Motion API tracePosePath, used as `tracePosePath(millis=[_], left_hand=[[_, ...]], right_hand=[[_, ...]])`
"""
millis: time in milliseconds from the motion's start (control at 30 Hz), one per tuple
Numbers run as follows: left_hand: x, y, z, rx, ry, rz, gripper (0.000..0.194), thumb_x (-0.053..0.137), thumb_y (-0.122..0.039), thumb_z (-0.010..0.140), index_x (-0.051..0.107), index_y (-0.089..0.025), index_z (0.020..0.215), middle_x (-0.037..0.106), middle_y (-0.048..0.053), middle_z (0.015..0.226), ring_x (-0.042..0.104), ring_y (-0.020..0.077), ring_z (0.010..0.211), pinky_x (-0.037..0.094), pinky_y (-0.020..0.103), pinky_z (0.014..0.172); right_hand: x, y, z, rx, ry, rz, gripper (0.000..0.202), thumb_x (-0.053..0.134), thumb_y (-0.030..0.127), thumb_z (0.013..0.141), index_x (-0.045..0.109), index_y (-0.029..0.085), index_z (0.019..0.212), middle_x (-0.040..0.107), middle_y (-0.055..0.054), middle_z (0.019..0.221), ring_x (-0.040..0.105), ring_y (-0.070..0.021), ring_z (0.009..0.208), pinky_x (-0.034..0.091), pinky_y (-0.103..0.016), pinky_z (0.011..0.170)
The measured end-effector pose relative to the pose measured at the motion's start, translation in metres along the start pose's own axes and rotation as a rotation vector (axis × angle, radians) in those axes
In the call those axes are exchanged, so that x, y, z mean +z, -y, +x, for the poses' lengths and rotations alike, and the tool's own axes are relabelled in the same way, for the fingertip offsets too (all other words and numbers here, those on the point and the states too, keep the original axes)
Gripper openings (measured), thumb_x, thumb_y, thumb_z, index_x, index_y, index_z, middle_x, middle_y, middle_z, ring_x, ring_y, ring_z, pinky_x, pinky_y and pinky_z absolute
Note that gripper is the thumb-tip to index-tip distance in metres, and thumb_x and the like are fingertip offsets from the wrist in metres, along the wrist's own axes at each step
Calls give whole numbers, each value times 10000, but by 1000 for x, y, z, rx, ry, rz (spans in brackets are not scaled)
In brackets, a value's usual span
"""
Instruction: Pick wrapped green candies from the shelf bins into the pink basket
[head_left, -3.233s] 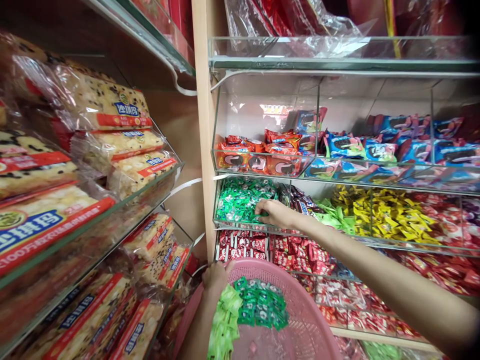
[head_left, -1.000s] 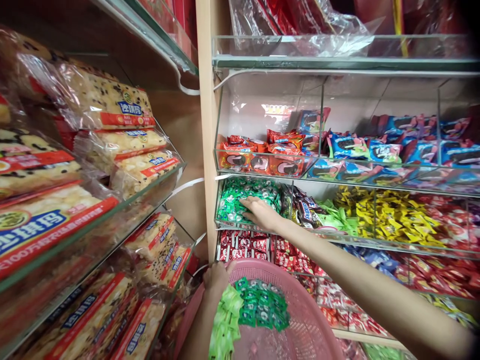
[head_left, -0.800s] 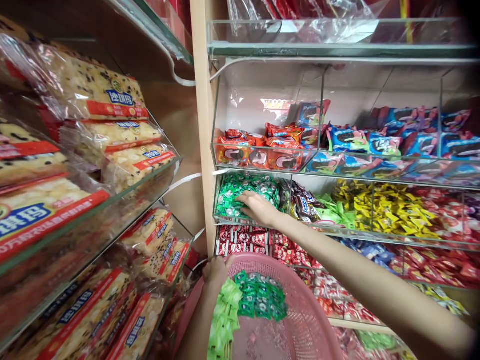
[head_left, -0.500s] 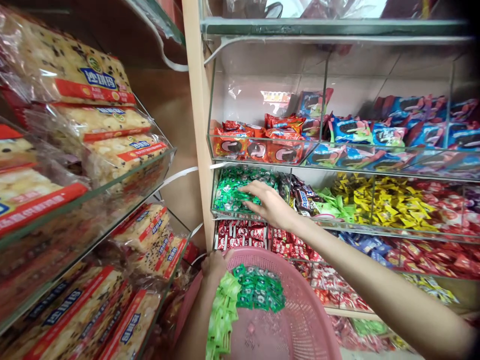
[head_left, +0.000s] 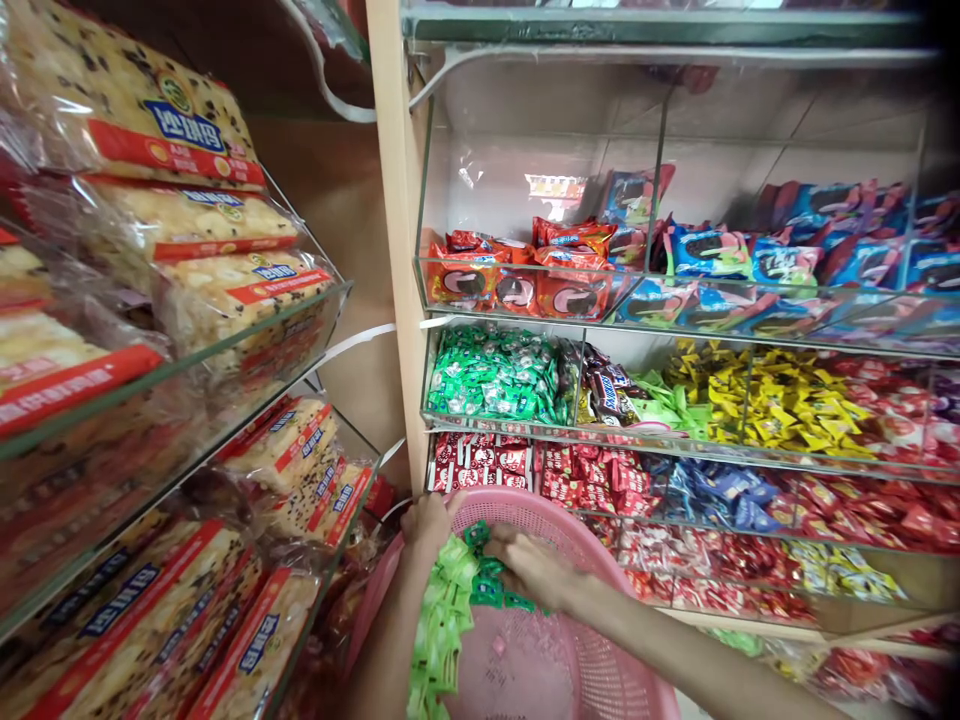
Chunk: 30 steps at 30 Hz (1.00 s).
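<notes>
My left hand point(head_left: 427, 522) is closed on the far left rim of a pink plastic basket point(head_left: 609, 548). Inside the basket, my right hand point(head_left: 529, 568) reaches down with curled fingers on small dark green wrapped candies point(head_left: 489, 588); its fingertips are partly hidden among them. Beside these, along the basket's left side, lies a heap of light green packets point(head_left: 442, 625), partly behind my left forearm. Past the basket, a glass shelf bin holds a pile of matching green candies point(head_left: 495, 375).
Snickers bars point(head_left: 609, 392) and yellow-wrapped candies point(head_left: 799, 400) fill neighbouring bins. Red packets point(head_left: 480, 465) lie one shelf below, and red-orange packs point(head_left: 525, 275) one above. On the left, glass shelves hold wrapped sesame pastries point(head_left: 202, 240). A wooden post point(head_left: 397, 250) stands between the shelving units.
My right hand has moved from the green candies in the shelf bin down to the green candies in the basket. My left hand keeps its grip on the rim.
</notes>
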<state>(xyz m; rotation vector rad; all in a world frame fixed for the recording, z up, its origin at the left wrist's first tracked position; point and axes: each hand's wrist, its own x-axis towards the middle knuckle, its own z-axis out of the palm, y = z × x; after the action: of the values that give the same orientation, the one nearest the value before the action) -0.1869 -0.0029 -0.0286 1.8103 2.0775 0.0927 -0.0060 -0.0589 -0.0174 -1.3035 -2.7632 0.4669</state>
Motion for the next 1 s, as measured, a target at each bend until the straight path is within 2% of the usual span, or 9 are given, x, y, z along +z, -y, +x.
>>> tracePosePath(millis=[300, 567, 800, 1000], left_hand=[[0, 0, -1, 4, -15, 23, 721, 193, -648, 857, 673, -132, 1009, 676, 178, 1035, 627, 314, 986, 462, 379, 804], [0, -1, -1, 3, -21, 28, 727, 193, -651, 859, 673, -126, 1007, 675, 184, 1032, 630, 313, 978, 465, 385, 804], [0, -1, -1, 1, -22, 17, 720, 202, -651, 858, 676, -127, 995, 675, 189, 1033, 631, 314, 980, 462, 394, 812], [-1, -1, -2, 4, -17, 17, 724, 195, -651, 858, 674, -127, 1001, 675, 184, 1035, 630, 314, 981, 463, 389, 814]], right_hand=[[18, 10, 4, 89, 46, -220, 291, 420, 61, 777, 616, 177, 958, 606, -116, 1030, 594, -243, 898, 460, -341, 779], [40, 12, 12, 154, 32, -258, 365, 365, -29, 775, 581, 155, 1006, 608, -116, 1069, 615, -218, 901, 479, -312, 767], [31, 17, 10, 213, 79, -216, 445, 345, -49, 730, 549, 159, 1066, 600, -117, 1102, 635, -207, 865, 489, -306, 705], [20, 20, 3, 234, 118, -133, 435, 480, 10, 697, 528, 161, 1103, 564, -110, 1170, 629, -213, 902, 488, -281, 724]])
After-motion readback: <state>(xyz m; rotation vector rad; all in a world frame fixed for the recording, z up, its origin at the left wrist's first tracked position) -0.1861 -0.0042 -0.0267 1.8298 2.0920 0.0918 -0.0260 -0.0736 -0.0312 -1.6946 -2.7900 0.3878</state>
